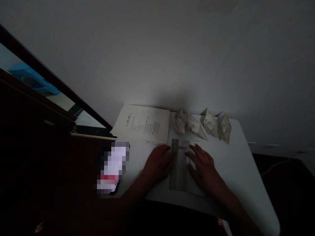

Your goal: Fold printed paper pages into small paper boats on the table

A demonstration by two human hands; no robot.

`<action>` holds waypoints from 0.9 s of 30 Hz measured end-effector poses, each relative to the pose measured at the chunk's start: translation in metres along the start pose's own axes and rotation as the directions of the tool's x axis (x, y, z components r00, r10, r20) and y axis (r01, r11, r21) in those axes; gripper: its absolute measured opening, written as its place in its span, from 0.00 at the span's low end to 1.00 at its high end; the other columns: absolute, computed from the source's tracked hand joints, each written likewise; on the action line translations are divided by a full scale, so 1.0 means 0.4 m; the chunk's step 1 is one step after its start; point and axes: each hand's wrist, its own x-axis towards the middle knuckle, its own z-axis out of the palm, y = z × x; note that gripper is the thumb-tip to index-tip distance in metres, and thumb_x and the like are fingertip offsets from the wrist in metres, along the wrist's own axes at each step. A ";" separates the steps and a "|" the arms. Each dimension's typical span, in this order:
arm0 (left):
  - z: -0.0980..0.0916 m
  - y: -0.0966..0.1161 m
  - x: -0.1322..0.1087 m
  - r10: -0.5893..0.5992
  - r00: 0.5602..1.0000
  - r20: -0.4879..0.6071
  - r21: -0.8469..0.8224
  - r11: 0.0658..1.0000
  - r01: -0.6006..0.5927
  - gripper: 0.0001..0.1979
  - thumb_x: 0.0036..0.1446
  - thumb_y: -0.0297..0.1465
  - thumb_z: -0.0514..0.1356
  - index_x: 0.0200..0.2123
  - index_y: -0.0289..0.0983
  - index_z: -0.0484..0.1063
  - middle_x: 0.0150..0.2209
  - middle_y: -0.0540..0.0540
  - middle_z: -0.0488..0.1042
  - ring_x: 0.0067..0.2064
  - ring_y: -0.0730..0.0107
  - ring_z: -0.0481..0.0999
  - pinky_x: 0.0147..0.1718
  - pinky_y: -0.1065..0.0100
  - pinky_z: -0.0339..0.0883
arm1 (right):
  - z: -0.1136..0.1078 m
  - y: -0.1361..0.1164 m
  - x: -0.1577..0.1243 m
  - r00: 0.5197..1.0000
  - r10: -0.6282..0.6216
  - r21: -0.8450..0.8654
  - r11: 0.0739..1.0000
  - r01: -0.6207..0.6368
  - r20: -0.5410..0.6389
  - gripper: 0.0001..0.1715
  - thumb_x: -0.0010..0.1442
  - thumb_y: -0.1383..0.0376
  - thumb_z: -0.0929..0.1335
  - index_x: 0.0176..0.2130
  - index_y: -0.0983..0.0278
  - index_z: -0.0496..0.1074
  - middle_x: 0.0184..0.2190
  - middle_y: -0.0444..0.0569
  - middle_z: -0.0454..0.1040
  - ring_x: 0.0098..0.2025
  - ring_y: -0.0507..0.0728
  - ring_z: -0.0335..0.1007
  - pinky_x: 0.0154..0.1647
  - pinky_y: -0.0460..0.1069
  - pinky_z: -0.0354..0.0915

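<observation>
I see the left hand [158,164] and right hand [203,165] lying flat and open, fingers spread, pressing the grey folded paper sheet [180,172] between them on the white table [236,164]. It looks light, thin and crease-prone; I'd pinch its near edge.

Your left hand [158,162] and right hand [203,164] press flat on the folded sheet [180,168] between them on the white table [241,164]; four folded paper boats [201,126] sit behind, beside a printed stack [142,123].
</observation>
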 end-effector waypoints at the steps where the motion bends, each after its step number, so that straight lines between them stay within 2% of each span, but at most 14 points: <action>1: 0.000 0.000 0.000 0.002 1.000 0.002 0.008 1.000 -0.002 0.15 0.57 0.31 0.56 0.47 0.37 0.69 0.51 0.38 0.67 0.53 0.54 0.65 0.52 0.50 0.64 | 0.000 0.000 0.000 1.000 -0.004 -0.004 1.000 0.004 0.001 0.23 0.61 0.61 0.60 0.55 0.62 0.63 0.63 0.56 0.54 0.66 0.65 0.41 0.58 0.64 0.51; 3: 0.001 0.001 0.000 -0.002 1.000 0.001 0.016 1.000 0.002 0.13 0.57 0.31 0.56 0.46 0.38 0.70 0.51 0.38 0.67 0.54 0.54 0.65 0.51 0.51 0.64 | 0.000 -0.001 -0.001 1.000 -0.006 -0.023 1.000 0.006 -0.012 0.23 0.61 0.61 0.60 0.55 0.62 0.64 0.62 0.56 0.54 0.65 0.66 0.42 0.57 0.64 0.51; 5: 0.003 0.001 0.000 -0.007 1.000 -0.002 0.014 1.000 0.007 0.13 0.57 0.31 0.56 0.46 0.38 0.70 0.51 0.38 0.67 0.54 0.55 0.65 0.51 0.51 0.64 | -0.002 -0.006 0.000 0.999 0.007 -0.051 0.999 -0.009 -0.041 0.21 0.60 0.61 0.61 0.53 0.60 0.67 0.59 0.56 0.58 0.62 0.68 0.48 0.55 0.64 0.52; 9: 0.003 0.004 0.002 -0.003 1.000 -0.010 0.011 1.000 0.003 0.13 0.56 0.31 0.56 0.46 0.38 0.71 0.50 0.39 0.67 0.53 0.56 0.66 0.51 0.51 0.64 | -0.016 -0.033 0.013 1.000 0.015 -0.082 0.997 -0.015 -0.007 0.14 0.59 0.60 0.64 0.44 0.55 0.74 0.43 0.53 0.69 0.47 0.65 0.61 0.47 0.62 0.54; 13: 0.004 0.006 0.001 -0.008 1.000 -0.020 0.024 1.000 0.009 0.13 0.56 0.31 0.57 0.45 0.38 0.71 0.50 0.39 0.67 0.53 0.56 0.66 0.51 0.52 0.64 | -0.034 -0.060 0.033 0.999 0.020 -0.058 0.998 -0.017 0.045 0.10 0.59 0.59 0.65 0.36 0.54 0.76 0.32 0.49 0.68 0.38 0.60 0.60 0.40 0.57 0.53; 19: 0.007 0.001 -0.005 -0.013 1.000 0.001 0.017 1.000 0.013 0.14 0.57 0.31 0.56 0.47 0.38 0.70 0.52 0.39 0.66 0.55 0.55 0.64 0.53 0.52 0.63 | -0.047 -0.046 0.023 0.993 0.118 -0.002 0.993 -0.118 0.012 0.09 0.58 0.61 0.67 0.30 0.56 0.77 0.30 0.47 0.68 0.38 0.59 0.59 0.40 0.55 0.51; 27: 0.011 -0.002 -0.002 0.011 1.000 -0.017 0.018 1.000 -0.011 0.14 0.56 0.31 0.56 0.46 0.36 0.71 0.51 0.38 0.66 0.54 0.55 0.64 0.52 0.51 0.64 | -0.044 0.017 -0.018 0.986 0.149 0.075 0.987 -0.143 -0.081 0.10 0.58 0.60 0.66 0.29 0.57 0.77 0.29 0.47 0.69 0.35 0.57 0.62 0.38 0.54 0.53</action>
